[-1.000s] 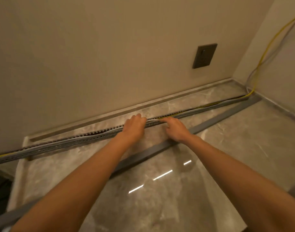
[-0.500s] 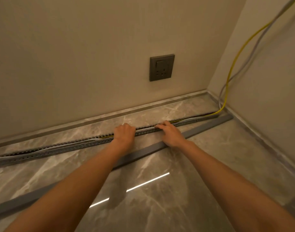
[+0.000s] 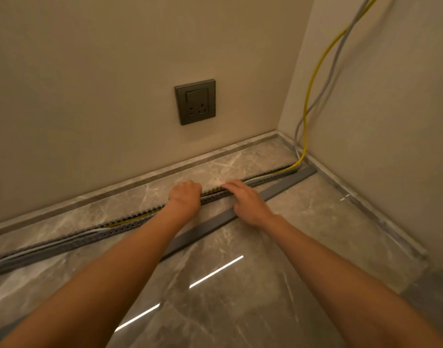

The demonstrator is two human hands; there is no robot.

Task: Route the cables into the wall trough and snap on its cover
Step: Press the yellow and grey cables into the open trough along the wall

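Pressing cables into the trough (image 3: 130, 223), both hands sit on its middle stretch, close together. Left hand (image 3: 185, 197) is curled, fingers folded over the trough's far edge; what exactly it grips I cannot tell. Right hand (image 3: 248, 203) lies flatter, fingers stretched out together along the trough top, pushing down, not pinching anything.

Change over the last second: both hands have slid along the trough toward the right corner of the floor (image 3: 303, 237), and the head has turned that way too, so the socket (image 3: 195, 102) now sits above the hands and the corner shows in full. Hand shapes are much the same as before, so this reads as a work-along-the-run tucking pass.

Yellow cable (image 3: 313, 79) and grey cable (image 3: 337, 61) drop down the right wall, bend at the corner and enter the trough's right end. Yellow shows inside the slots left of the left hand and between the hands. At the far left end a grey strand looks to ride on top, maybe not seated.

Cover (image 3: 273, 190) lies loose on the floor just in front of the trough, partly under the right wrist, not yet fitted.

Judgement: routing nearly done, the right stretch to the corner left to tuck, then the cover.
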